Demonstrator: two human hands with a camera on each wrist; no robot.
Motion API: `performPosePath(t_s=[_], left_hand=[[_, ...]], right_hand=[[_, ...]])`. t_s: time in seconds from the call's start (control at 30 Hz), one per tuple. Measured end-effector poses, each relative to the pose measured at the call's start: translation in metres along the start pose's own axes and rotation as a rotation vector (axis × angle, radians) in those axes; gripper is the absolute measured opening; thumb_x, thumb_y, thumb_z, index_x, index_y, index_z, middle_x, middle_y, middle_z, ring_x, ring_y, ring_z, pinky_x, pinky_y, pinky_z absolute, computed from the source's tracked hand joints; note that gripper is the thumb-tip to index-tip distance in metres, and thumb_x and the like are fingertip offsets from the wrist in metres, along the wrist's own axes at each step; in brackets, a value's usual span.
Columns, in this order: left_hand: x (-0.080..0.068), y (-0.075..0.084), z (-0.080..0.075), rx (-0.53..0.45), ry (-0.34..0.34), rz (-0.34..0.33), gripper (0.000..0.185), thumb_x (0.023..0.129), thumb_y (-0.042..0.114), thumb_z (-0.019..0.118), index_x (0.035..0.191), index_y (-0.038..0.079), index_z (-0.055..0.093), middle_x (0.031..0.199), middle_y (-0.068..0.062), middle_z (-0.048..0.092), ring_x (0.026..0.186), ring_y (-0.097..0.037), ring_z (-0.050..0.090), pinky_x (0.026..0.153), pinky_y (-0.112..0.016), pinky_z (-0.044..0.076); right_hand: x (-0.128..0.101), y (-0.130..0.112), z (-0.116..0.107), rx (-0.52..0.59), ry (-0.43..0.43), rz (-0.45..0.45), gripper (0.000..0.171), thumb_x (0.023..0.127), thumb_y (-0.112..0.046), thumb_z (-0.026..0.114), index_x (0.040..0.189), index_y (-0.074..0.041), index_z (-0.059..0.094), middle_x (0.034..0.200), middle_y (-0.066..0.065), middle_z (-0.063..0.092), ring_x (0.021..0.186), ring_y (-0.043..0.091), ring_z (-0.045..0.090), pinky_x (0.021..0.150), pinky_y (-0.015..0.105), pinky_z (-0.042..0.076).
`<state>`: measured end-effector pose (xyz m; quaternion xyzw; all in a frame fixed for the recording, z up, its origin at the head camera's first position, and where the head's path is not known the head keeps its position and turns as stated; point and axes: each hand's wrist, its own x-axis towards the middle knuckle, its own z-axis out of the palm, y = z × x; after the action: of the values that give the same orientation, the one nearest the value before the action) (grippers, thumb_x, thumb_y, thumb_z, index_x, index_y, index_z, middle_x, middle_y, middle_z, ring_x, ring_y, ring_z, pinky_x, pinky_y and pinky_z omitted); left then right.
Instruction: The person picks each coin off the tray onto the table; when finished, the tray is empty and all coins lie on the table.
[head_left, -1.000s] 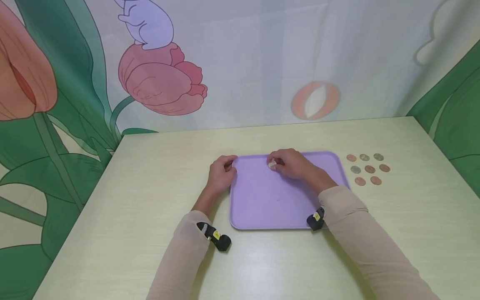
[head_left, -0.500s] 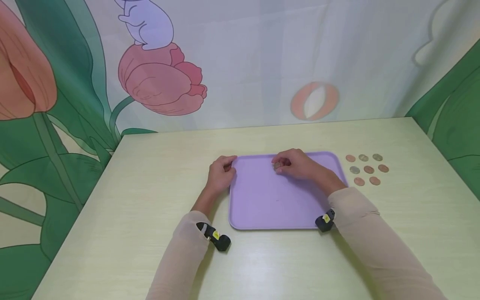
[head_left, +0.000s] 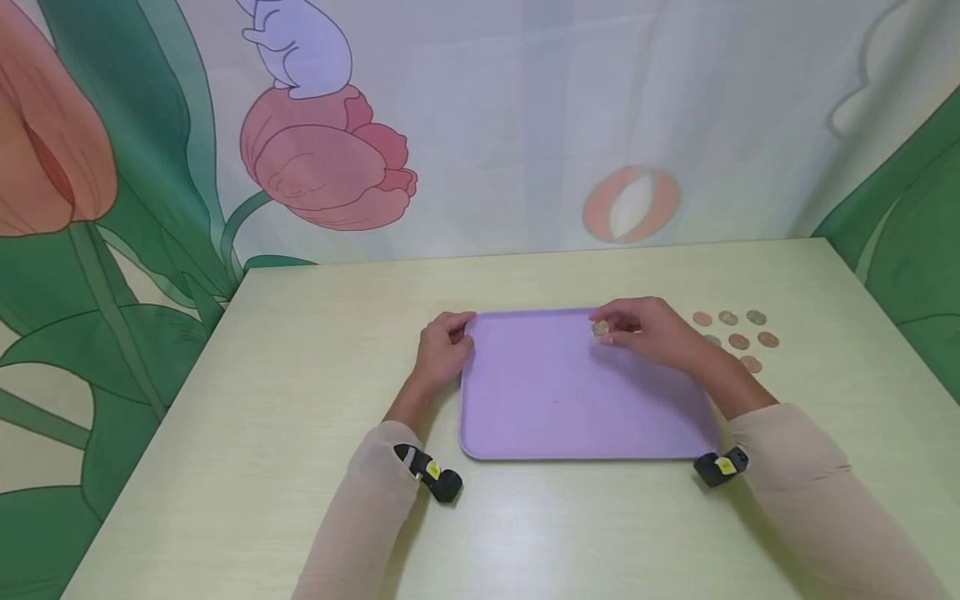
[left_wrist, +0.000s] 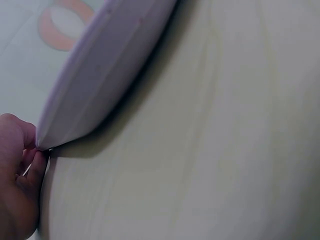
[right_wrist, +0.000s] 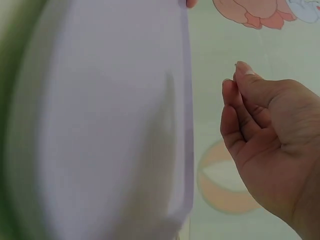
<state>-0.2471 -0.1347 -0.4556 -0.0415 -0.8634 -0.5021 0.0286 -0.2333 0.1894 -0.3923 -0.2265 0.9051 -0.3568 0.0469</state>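
Note:
A flat purple tray lies on the table. My left hand grips it at the far left corner; in the left wrist view, the thumb and fingers of that hand meet at the corner of the tray. Over the tray's far right part, my right hand pinches a coin between thumb and fingertips. From the right wrist, this hand shows its other fingers curled in, and the coin is barely visible there.
Several copper and silver coins, such as a copper coin, lie flat in rows on the table right of the tray. My right forearm hides some of them. A printed curtain hangs behind the table's far edge.
My right hand has moved right across the tray with the coin, and the right forearm now covers part of the coin rows. The left hand and tray have stayed in place.

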Motion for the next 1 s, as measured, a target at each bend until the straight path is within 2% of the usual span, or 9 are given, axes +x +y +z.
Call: performPosePath(t_s=[0.27,0.4,0.53,0.63,0.7,0.77,0.9,1.0], left_hand=[[0.0,-0.002,-0.002,-0.006,0.008,-0.015,0.044,0.087,-0.004,0.056,0.129,-0.001,0.068,0.12,-0.021,0.068,0.109,-0.027,0.064,0.101,-0.037,0.056],[-0.001,-0.002,-0.001,-0.028,0.002,-0.029,0.043,0.087,-0.005,0.055,0.128,-0.002,0.067,0.123,-0.021,0.067,0.114,-0.029,0.065,0.103,-0.038,0.056],[0.0,-0.001,0.001,-0.035,-0.004,-0.024,0.043,0.088,-0.005,0.055,0.128,-0.003,0.067,0.125,-0.021,0.067,0.117,-0.03,0.065,0.104,-0.04,0.056],[0.001,0.0,0.001,-0.034,-0.007,-0.021,0.042,0.088,-0.005,0.055,0.128,-0.003,0.067,0.125,-0.021,0.067,0.117,-0.03,0.065,0.105,-0.039,0.056],[0.001,0.0,0.001,-0.031,-0.006,-0.018,0.042,0.088,-0.005,0.055,0.128,-0.003,0.067,0.125,-0.021,0.067,0.117,-0.03,0.065,0.105,-0.039,0.056],[0.0,0.0,0.0,-0.032,-0.004,-0.016,0.042,0.088,-0.005,0.055,0.128,-0.003,0.067,0.126,-0.021,0.067,0.117,-0.03,0.065,0.105,-0.039,0.056],[0.0,-0.001,0.0,-0.038,-0.006,-0.025,0.042,0.088,-0.005,0.055,0.128,-0.003,0.067,0.127,-0.021,0.067,0.119,-0.03,0.065,0.105,-0.039,0.056],[0.0,-0.002,0.0,-0.036,-0.011,-0.03,0.043,0.088,-0.005,0.055,0.129,-0.002,0.066,0.127,-0.02,0.067,0.119,-0.03,0.065,0.106,-0.038,0.056]], right_hand=[[-0.037,0.02,-0.026,0.056,0.079,0.059,0.033,0.09,-0.003,0.073,0.122,0.003,0.069,0.099,0.016,0.071,0.083,-0.007,0.059,0.076,0.006,0.051],[-0.051,0.033,-0.039,0.065,0.088,0.157,0.035,0.092,-0.008,0.072,0.126,0.001,0.067,0.098,0.012,0.068,0.079,-0.004,0.059,0.061,0.014,0.052],[-0.067,0.046,-0.051,0.036,0.117,0.238,0.038,0.094,-0.016,0.072,0.129,-0.003,0.066,0.096,0.0,0.067,0.079,-0.003,0.059,0.057,0.019,0.05],[-0.079,0.057,-0.058,0.027,0.15,0.26,0.039,0.095,-0.02,0.071,0.13,-0.004,0.065,0.093,-0.015,0.066,0.08,-0.005,0.06,0.061,0.018,0.053],[-0.086,0.065,-0.063,0.031,0.166,0.269,0.04,0.095,-0.021,0.071,0.131,-0.002,0.065,0.09,-0.027,0.063,0.079,-0.008,0.059,0.058,0.02,0.052],[-0.093,0.074,-0.066,0.024,0.181,0.269,0.04,0.095,-0.019,0.07,0.131,0.0,0.064,0.089,-0.035,0.059,0.079,-0.013,0.057,0.06,0.015,0.052],[-0.106,0.096,-0.071,-0.033,0.206,0.269,0.039,0.095,-0.015,0.07,0.128,0.005,0.064,0.087,-0.038,0.055,0.082,-0.023,0.051,0.067,0.003,0.048],[-0.117,0.112,-0.075,-0.064,0.206,0.278,0.037,0.094,-0.012,0.071,0.126,0.007,0.064,0.082,-0.035,0.056,0.079,-0.022,0.051,0.063,0.005,0.046]])
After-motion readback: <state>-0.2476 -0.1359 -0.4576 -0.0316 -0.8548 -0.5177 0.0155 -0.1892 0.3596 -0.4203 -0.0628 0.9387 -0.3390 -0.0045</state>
